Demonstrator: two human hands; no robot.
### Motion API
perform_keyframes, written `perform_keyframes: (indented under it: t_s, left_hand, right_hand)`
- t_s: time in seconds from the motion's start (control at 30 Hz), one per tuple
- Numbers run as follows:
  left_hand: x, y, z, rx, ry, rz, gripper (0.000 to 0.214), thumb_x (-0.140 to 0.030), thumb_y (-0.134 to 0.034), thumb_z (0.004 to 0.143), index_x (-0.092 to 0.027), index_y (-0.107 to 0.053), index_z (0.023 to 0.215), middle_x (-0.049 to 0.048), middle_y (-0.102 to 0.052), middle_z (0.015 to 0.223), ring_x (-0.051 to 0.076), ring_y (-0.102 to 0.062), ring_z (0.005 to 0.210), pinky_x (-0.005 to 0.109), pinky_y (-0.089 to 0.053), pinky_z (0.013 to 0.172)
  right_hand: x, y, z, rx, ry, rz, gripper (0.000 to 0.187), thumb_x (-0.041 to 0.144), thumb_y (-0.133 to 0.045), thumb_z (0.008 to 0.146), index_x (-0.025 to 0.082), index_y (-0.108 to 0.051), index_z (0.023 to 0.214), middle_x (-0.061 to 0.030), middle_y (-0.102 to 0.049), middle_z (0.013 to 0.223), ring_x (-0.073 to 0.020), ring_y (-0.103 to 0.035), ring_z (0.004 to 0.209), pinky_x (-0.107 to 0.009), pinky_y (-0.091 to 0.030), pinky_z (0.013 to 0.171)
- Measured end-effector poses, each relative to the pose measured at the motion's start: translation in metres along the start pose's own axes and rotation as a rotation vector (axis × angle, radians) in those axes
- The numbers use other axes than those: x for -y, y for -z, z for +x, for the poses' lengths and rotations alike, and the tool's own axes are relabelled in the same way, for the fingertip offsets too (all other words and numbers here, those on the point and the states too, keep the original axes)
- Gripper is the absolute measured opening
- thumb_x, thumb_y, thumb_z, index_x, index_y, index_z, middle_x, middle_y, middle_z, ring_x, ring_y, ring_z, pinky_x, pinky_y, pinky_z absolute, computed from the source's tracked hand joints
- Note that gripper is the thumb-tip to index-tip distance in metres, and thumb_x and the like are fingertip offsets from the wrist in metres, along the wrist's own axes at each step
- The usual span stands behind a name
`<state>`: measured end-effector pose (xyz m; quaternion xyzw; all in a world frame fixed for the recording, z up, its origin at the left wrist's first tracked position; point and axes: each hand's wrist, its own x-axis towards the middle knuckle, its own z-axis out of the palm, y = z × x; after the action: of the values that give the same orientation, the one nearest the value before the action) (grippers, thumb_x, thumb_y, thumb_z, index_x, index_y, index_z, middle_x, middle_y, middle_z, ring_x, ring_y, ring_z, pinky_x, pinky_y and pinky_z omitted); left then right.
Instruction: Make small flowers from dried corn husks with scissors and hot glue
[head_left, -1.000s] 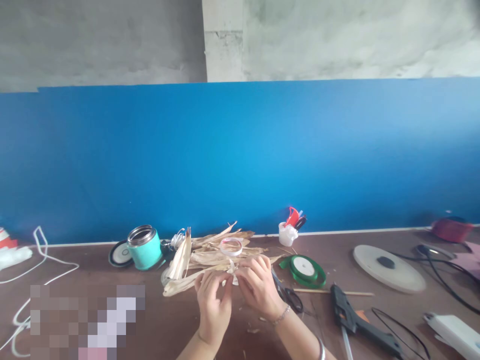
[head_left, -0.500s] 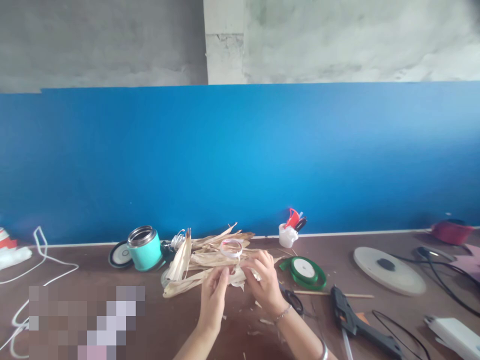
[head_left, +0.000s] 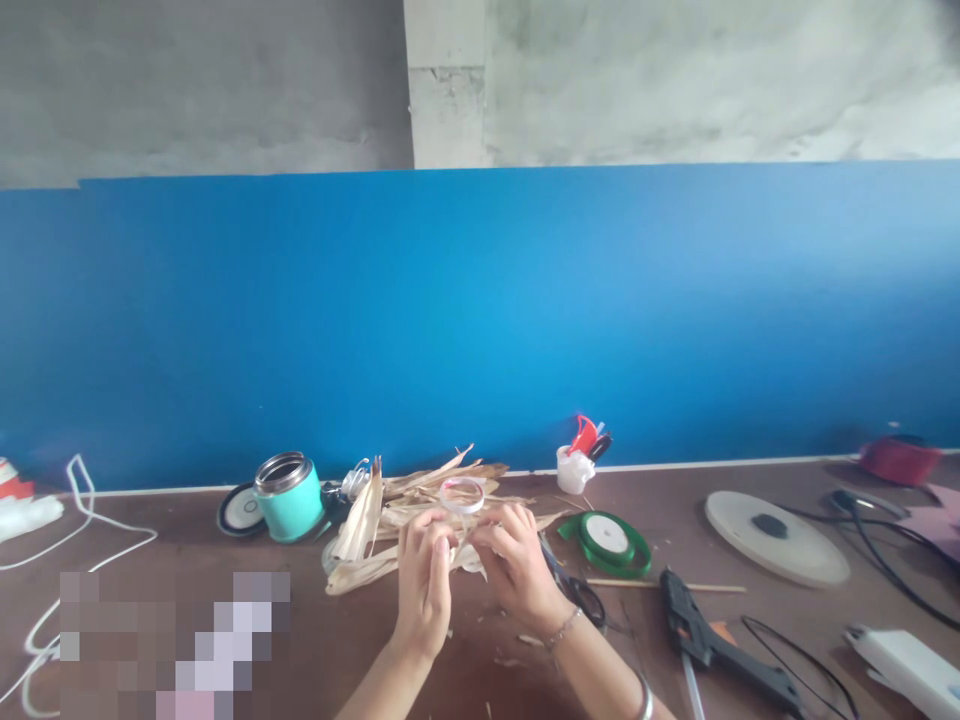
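Note:
My left hand [head_left: 426, 575] and my right hand [head_left: 519, 562] are close together over the table, fingertips bent into a pinch. Between them is a thin pale piece [head_left: 466, 534], mostly hidden by the fingers; whether it is husk or tape I cannot tell. Just beyond the fingertips is a whitish tape roll [head_left: 462, 496]. Dried corn husks [head_left: 364, 520] lie in a loose pile behind and left of my hands. Below my right wrist are black-handled scissors [head_left: 589, 602], partly covered.
A turquoise jar [head_left: 289, 505] stands left of the husks. At right are green ribbon [head_left: 636, 560] on a spool, a thin stick [head_left: 709, 588], a glue gun [head_left: 701, 625] with cable and a round pale disc [head_left: 795, 545]. A white cup [head_left: 574, 472] with pens stands against the blue panel [head_left: 480, 320].
My left hand has turned and its fingers have curled in toward the pale piece. My right hand has shifted slightly left, so the fingertips now hide more of the piece.

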<state>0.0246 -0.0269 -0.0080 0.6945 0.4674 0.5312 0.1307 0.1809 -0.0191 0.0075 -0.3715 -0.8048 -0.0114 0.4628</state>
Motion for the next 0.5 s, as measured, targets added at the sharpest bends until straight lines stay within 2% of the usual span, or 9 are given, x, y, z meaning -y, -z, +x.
perform_keyframes:
  t_s: [0.17, 0.5]
  left_hand:
    - [0.0000, 0.0018, 0.0015, 0.008, -0.008, 0.046, 0.038, -0.028, -0.021, 0.094, -0.022, -0.055, 0.080, 0.0075, -0.051, 0.108, 0.023, -0.044, 0.109, 0.042, -0.041, 0.089]
    - [-0.0023, 0.0022, -0.0039, 0.051, -0.120, 0.199, 0.032, -0.021, -0.027, 0.092, -0.021, -0.057, 0.082, 0.0084, -0.051, 0.115, 0.024, -0.042, 0.112, 0.043, -0.036, 0.093]
  right_hand:
    - [0.0043, 0.0030, 0.0022, 0.059, -0.008, 0.047, 0.017, 0.010, -0.043, 0.084, 0.023, -0.054, 0.086, -0.0036, -0.055, 0.090, -0.0184, -0.047, 0.081, -0.034, -0.034, 0.074]
    - [0.0038, 0.0015, 0.0014, 0.106, -0.059, 0.120, 0.018, 0.007, -0.043, 0.073, 0.021, -0.050, 0.082, -0.0022, -0.055, 0.086, -0.0194, -0.047, 0.082, -0.034, -0.033, 0.075]
